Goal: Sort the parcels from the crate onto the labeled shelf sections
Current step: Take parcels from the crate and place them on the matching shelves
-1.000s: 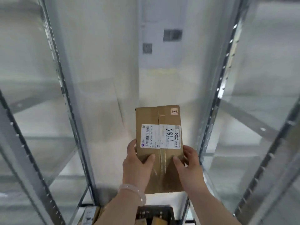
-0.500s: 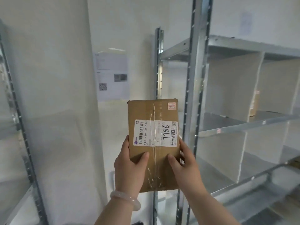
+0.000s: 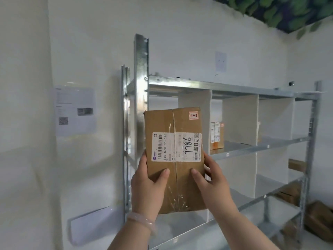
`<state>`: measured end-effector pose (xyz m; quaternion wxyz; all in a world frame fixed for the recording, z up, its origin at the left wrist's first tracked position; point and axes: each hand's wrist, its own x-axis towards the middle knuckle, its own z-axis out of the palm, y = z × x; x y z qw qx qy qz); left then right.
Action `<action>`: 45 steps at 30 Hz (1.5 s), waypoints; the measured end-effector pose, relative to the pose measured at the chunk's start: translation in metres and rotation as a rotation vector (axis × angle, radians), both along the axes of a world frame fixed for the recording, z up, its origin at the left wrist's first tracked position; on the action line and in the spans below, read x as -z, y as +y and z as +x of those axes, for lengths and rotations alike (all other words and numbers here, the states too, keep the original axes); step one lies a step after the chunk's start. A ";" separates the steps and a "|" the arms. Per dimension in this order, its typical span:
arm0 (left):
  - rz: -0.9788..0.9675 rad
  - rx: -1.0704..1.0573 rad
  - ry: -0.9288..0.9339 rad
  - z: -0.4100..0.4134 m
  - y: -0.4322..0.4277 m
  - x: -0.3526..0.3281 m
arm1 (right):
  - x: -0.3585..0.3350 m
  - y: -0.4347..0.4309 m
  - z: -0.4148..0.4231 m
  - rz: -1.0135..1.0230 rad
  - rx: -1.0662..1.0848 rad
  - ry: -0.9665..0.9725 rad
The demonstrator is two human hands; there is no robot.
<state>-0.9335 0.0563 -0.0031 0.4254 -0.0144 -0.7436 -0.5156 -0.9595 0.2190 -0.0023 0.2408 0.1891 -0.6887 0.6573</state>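
Notice sheet [image 3: 74, 110] on wall at left, now left of parcel. View swung off bare wall within last second; metal shelf [image 3: 234, 87] with white dividers came into frame behind parcel, so sorting had likely reached section-matching stage. Left hand [image 3: 147, 186] gripped cardboard parcel [image 3: 173, 159] at lower left edge, thumb on face; right hand [image 3: 210, 181] gripped lower right. Parcel held upright before shelf's left bay, long axis vertical, label facing camera, handwritten number turned sideways. Small box [image 3: 217, 135] sat in upper section at right.

White wall [image 3: 180, 42] with a printed notice [image 3: 74, 110], leaf-patterned ceiling [image 3: 288, 9] at top right.
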 end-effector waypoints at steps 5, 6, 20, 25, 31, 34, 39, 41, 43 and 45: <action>-0.011 0.036 0.021 -0.027 0.060 -0.010 | -0.013 0.061 -0.022 0.009 -0.015 0.016; -0.015 0.035 0.018 -0.032 0.066 -0.012 | -0.014 0.067 -0.027 0.005 -0.016 0.013; -0.096 -0.042 -0.024 -0.129 0.041 -0.042 | -0.036 0.051 -0.137 0.039 -0.009 0.008; -0.121 -0.101 -0.027 -0.170 0.020 -0.059 | -0.059 0.027 -0.189 0.078 -0.033 0.002; -0.132 -0.201 -0.084 -0.210 0.009 -0.065 | -0.064 0.006 -0.247 0.100 -0.084 -0.006; -0.124 -0.267 -0.135 -0.222 0.010 -0.059 | -0.059 -0.002 -0.273 0.107 -0.152 -0.009; -0.068 -0.380 -0.176 -0.248 0.007 -0.053 | -0.052 -0.023 -0.311 0.119 -0.260 -0.028; -0.043 -0.396 -0.183 -0.260 0.001 -0.048 | -0.048 -0.030 -0.322 0.115 -0.276 -0.047; -0.022 -0.415 -0.202 -0.272 -0.003 -0.041 | -0.043 -0.036 -0.333 0.131 -0.290 -0.069; -0.018 -0.444 -0.243 -0.279 -0.006 -0.034 | -0.035 -0.041 -0.343 0.156 -0.300 -0.085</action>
